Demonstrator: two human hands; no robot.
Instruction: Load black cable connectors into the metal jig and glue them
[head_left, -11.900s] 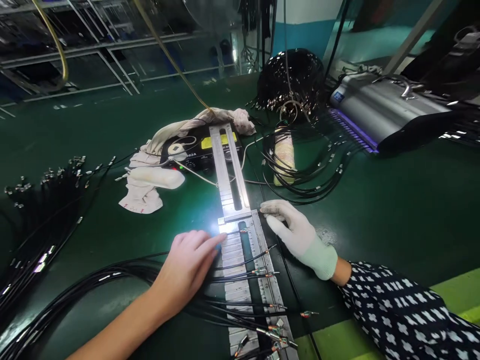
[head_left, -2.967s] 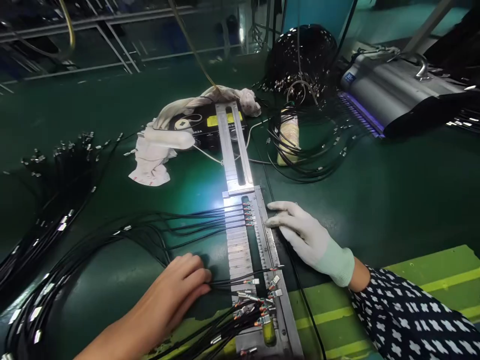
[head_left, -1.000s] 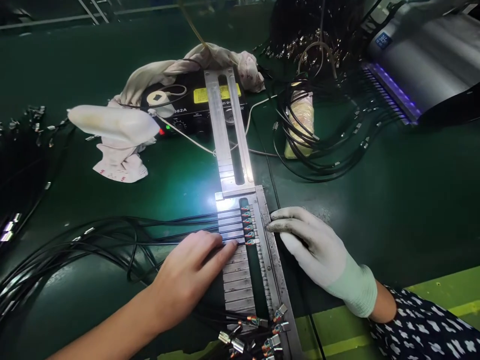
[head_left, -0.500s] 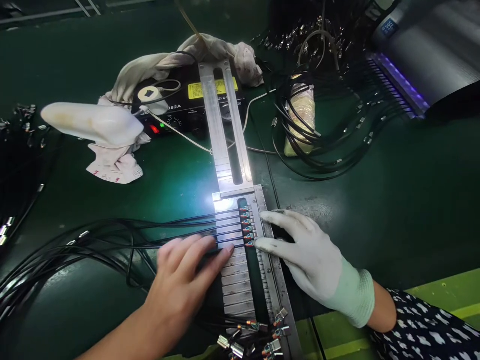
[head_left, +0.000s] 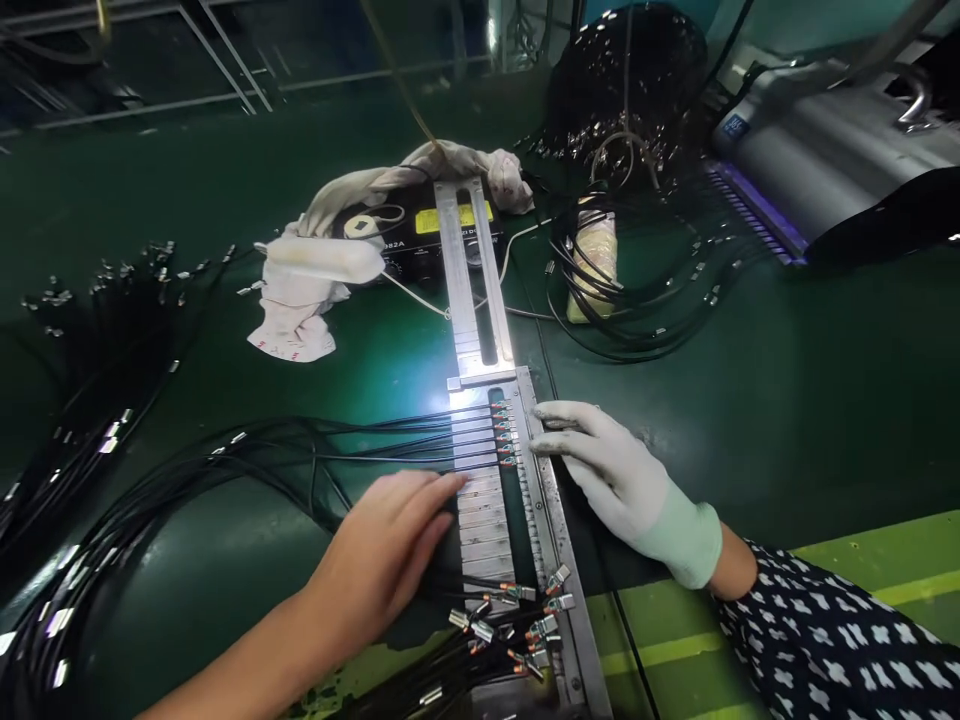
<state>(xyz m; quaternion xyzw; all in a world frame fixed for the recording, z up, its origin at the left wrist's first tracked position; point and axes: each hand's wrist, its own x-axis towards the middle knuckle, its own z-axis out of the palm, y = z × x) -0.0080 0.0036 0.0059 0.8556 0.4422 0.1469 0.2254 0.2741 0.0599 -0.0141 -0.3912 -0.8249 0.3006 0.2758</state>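
Note:
A long slotted metal fixture [head_left: 484, 540] lies lengthwise on the green table, with several black cables [head_left: 420, 455] laid side by side across its grooves. Their stripped ends with small metal connectors [head_left: 506, 437] sit over the slot. My bare left hand [head_left: 401, 530] rests at the fixture's left side, fingertips on the grooves just below the lowest cable; its fingers are apart and hold nothing visible. On the right, my white-gloved right hand [head_left: 611, 470] has its fingertips on the fixture's rail beside the connectors, its fingers spread and nothing in them.
More connector-tipped cables [head_left: 480, 625] lie over the fixture's near end. Behind stands a black control box [head_left: 420, 255] with a cloth [head_left: 367, 185] on it. A wrapped block [head_left: 594, 255] is at the right back, near a grey machine [head_left: 840, 150] with purple light. Cable bundles lie left.
The view has shifted, showing more of the back. My left hand has moved slightly down from the cables, and my right fingertips have drawn a little away from the connectors.

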